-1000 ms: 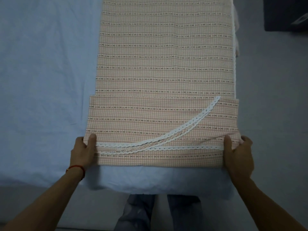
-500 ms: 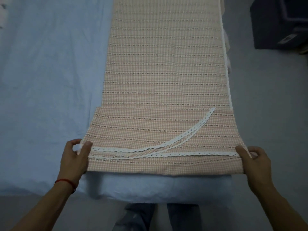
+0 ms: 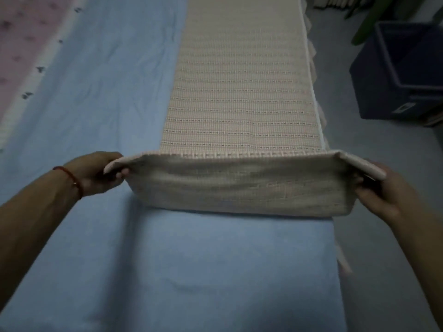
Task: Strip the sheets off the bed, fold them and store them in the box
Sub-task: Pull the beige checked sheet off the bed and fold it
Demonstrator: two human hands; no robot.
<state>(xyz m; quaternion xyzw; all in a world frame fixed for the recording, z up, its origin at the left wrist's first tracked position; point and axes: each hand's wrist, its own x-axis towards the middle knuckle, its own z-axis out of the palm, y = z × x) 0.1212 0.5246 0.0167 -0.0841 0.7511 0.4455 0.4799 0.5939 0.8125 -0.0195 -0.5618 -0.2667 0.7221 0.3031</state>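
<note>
Up it comes: the folded end has lifted off the bed since a second ago. Left hand and right hand pinch the sheet corners (box at two o'clock). Keep edges level, carry toward twelve.

Bare forearms, red string bracelet on left wrist
</note>
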